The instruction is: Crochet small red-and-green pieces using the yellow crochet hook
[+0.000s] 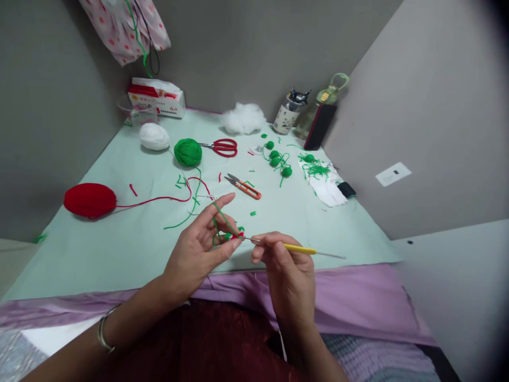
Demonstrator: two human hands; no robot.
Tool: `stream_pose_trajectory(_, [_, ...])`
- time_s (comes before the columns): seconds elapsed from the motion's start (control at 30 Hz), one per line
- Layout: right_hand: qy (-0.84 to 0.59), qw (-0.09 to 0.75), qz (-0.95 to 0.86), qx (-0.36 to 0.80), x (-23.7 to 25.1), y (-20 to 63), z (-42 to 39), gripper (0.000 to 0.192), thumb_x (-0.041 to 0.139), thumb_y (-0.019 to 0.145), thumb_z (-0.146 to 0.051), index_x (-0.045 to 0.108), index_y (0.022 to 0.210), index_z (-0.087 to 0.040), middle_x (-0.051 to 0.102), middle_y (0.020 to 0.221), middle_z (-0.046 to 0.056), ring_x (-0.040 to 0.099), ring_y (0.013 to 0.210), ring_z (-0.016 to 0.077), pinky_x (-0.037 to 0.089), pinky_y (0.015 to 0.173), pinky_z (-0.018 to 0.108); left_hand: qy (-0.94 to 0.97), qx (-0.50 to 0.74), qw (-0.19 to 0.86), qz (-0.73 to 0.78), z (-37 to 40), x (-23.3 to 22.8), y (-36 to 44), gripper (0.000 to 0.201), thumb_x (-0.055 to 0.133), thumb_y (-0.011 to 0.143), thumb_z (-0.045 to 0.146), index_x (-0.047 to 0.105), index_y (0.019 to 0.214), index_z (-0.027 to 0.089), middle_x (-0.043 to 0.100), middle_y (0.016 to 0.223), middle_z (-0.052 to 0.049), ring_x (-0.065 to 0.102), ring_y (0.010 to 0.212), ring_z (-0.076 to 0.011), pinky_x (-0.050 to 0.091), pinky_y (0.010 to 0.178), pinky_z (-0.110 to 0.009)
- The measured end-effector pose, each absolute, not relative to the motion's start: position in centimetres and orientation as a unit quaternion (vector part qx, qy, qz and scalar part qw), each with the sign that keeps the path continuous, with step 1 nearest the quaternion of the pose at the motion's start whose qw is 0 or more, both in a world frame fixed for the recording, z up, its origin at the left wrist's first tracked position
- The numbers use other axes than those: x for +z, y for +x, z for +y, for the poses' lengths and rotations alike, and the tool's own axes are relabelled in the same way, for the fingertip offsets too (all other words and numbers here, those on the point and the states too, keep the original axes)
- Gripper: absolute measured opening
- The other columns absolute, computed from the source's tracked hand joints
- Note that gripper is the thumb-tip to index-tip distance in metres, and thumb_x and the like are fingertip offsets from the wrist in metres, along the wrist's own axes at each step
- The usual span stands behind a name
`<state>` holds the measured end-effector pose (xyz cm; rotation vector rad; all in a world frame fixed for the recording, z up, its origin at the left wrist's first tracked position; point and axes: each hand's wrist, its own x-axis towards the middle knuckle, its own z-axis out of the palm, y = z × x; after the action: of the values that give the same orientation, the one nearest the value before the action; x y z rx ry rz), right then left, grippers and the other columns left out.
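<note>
**Tiny crochet piece, hook coming in from the right**

Low in the middle of the frame, the left hand (199, 246) has its grip closed around a little red-and-green crochet piece (238, 233), pinched between thumb and fingertips, with the forefinger stuck out straight and green yarn (220, 215) draped over it. The right hand (284, 262) is closed pencil-style on a crochet hook (296, 248) with a yellow handle.

The hook's long axis runs nearly level across the frame, tilted a touch: tip pointing left into the piece, bare metal tail poking out to the right past the hand. It's thin and stiff, probably a bit slick on the metal, so the yellow handle looks like the place to hold it.

The piece itself looks soft, featherlight and squashy. I'd guess it needs a gentle pinch right beside the working stitch, or it'll twist away. Too small to make out the stitches.

On the pale green tabletop (131, 244): a red yarn ball (89, 200) at the left with its strand trailing toward the hands, a green yarn ball (187, 152) and a white one (154, 136) further up, red scissors (222, 147), orange snips (243, 187) in the centre, a stuffing tuft (243, 118) at the top, and small green balls (278, 159) with yarn scraps to the right.
</note>
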<state>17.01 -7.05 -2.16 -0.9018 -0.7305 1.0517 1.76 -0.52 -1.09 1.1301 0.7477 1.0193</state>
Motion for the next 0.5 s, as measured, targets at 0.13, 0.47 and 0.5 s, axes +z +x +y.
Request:
stream_pose_trajectory(0.13, [-0.395,0.697,-0.283,0.527,-2.04,17.18,-6.48,0.014,0.08,0.087,-0.038,0.082,0.086,-0.024,0.081,0.082,0.003,0.065,0.057,0.0097,0.057,0.057,0.022,0.51,0.476,0.646,0.312,-0.8,-1.48,1.68,0.065,0.079,0.082,0.01,0.06,0.141,0.029,0.066,0.088,0.005,0.065,0.086,-0.0091,0.055,0.08,-0.018])
stream_pose_trajectory(0.47, [-0.406,0.691,-0.3,0.517,-2.41,17.09,-6.35,0.017,0.078,0.089,-0.04,0.08,0.088,-0.024,0.08,0.082,0.002,0.065,0.058,0.0102,0.058,0.06,0.024,0.543,0.466,0.612,0.337,-0.5,-1.47,1.66,0.063,0.078,0.083,0.013,0.059,0.142,0.022,0.066,0.085,0.004,0.067,0.086,-0.01,0.056,0.083,-0.019])
stream_pose_trajectory(0.5, [-0.406,0.696,-0.314,0.502,-2.36,17.05,-6.49,0.015,0.076,0.09,-0.039,0.08,0.088,-0.024,0.08,0.085,0.003,0.066,0.06,0.0104,0.059,0.062,0.024,0.547,0.459,0.61,0.345,-0.5,-1.41,1.63,0.063,0.079,0.083,0.014,0.059,0.143,0.021,0.066,0.085,0.003,0.067,0.086,-0.0102,0.056,0.084,-0.02])
